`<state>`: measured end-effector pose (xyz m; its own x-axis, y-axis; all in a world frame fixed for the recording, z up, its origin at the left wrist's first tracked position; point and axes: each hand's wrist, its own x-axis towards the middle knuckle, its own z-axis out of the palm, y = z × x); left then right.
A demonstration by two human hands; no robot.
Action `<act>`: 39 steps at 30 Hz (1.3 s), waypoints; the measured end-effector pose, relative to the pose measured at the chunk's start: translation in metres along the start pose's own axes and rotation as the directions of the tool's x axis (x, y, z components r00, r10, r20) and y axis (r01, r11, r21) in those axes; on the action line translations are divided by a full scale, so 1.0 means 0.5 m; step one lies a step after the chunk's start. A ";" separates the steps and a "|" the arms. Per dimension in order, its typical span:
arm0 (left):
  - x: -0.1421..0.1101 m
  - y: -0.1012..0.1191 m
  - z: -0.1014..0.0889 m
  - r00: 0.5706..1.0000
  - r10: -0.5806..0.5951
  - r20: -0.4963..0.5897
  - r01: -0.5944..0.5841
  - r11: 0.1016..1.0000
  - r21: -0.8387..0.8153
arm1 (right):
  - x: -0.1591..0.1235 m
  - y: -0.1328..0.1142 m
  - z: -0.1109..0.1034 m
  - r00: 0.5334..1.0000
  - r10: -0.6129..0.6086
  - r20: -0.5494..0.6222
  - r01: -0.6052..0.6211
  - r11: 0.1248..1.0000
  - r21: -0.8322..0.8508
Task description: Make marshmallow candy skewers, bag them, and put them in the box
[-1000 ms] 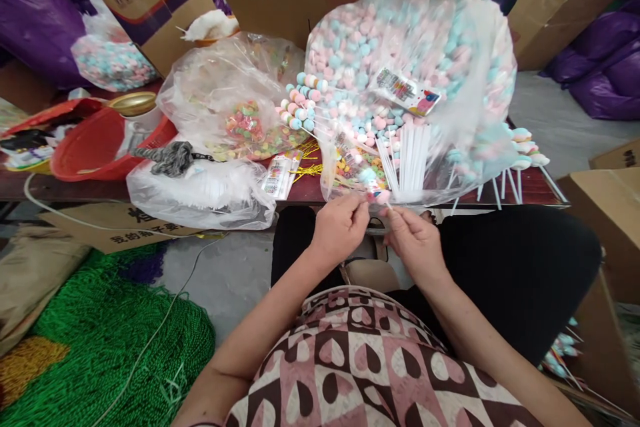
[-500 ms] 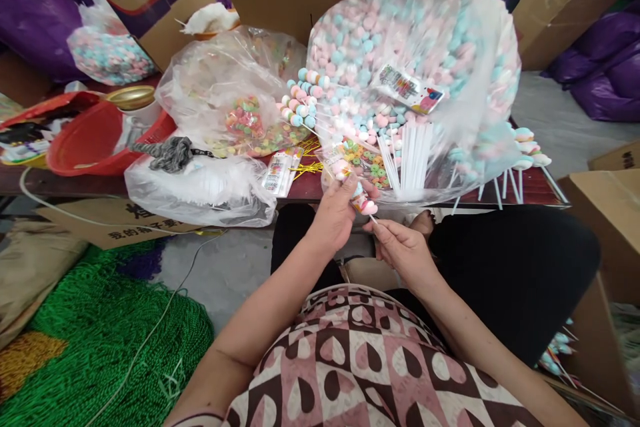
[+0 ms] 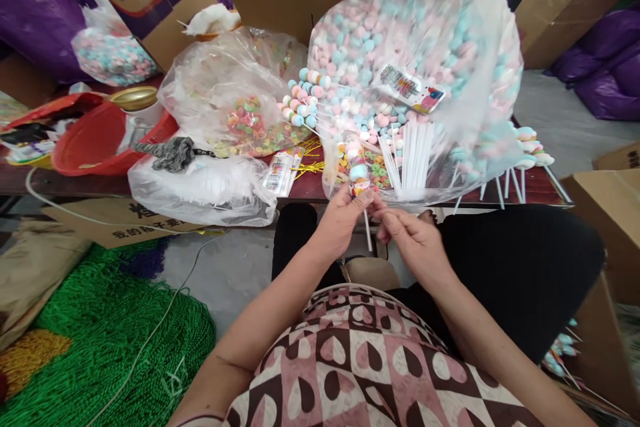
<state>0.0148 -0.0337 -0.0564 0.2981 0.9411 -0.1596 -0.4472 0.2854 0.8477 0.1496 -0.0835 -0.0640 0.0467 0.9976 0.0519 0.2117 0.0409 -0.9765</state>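
My left hand [image 3: 345,217] is closed around the lower end of a marshmallow skewer [image 3: 359,173], which stands nearly upright, its white stick pointing down below the fingers. A clear printed wrapper seems to cover the sweets. Beside the stick, my right hand [image 3: 407,233] has thumb and forefinger pinched together close to the left fingertips; what they hold is too small to make out. Just behind are fruit-coloured candy rings [image 3: 377,170] and a bundle of white sticks [image 3: 415,160]. Several marshmallow skewers [image 3: 303,100] lie piled to the left.
A large clear bag of pink and blue marshmallows [image 3: 345,47] fills the table's middle. Finished-looking skewers [image 3: 533,147] lie at the right edge. Left are a red basket [image 3: 85,147], a bag of white wrappers [image 3: 205,190], printed packets [image 3: 283,173] and gold ties [image 3: 310,167].
The skewer has turned more upright and its sweets now show above my left hand, which has shifted down to the stick end. My right hand has left the stick's tip and moved slightly right.
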 end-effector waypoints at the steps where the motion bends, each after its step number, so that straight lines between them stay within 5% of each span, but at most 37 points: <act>1: -0.001 0.006 -0.004 1.000 -0.017 0.011 0.018 1.000 -0.013 | 0.004 -0.006 -0.011 0.996 -0.032 -0.079 0.030 0.999 -0.032; 4: -0.006 0.016 -0.009 0.987 -0.124 0.099 0.132 0.988 -0.083 | 0.020 -0.023 -0.031 0.968 -0.142 -0.208 0.110 0.981 -0.158; 8: -0.013 0.009 -0.011 0.960 -0.185 0.211 0.216 0.967 -0.134 | 0.042 -0.036 -0.030 0.950 -0.297 -0.094 0.262 0.925 -0.274; 12: -0.011 0.000 -0.016 0.938 -0.207 0.277 0.248 0.961 -0.124 | 0.049 -0.035 -0.023 0.951 -0.302 -0.069 0.268 0.912 -0.310; 18: -0.006 -0.004 -0.016 0.939 -0.226 0.259 0.247 0.968 -0.048 | 0.045 -0.031 -0.021 0.987 -0.150 -0.053 0.131 0.955 -0.265; 24: -0.009 -0.012 -0.020 0.918 -0.248 0.309 0.263 0.965 -0.009 | 0.044 -0.029 -0.018 0.990 -0.123 -0.075 0.105 0.973 -0.207; 39: -0.014 -0.019 -0.016 0.934 -0.260 0.245 0.268 0.963 0.000 | 0.043 -0.015 -0.012 0.917 -0.386 -0.097 0.273 0.788 -0.552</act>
<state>0.0101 -0.0416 -0.0673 0.6015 0.7603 -0.2453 -0.3508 0.5273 0.7739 0.1549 -0.0629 -0.0542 0.0558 0.8939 0.4447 0.7183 0.2734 -0.6398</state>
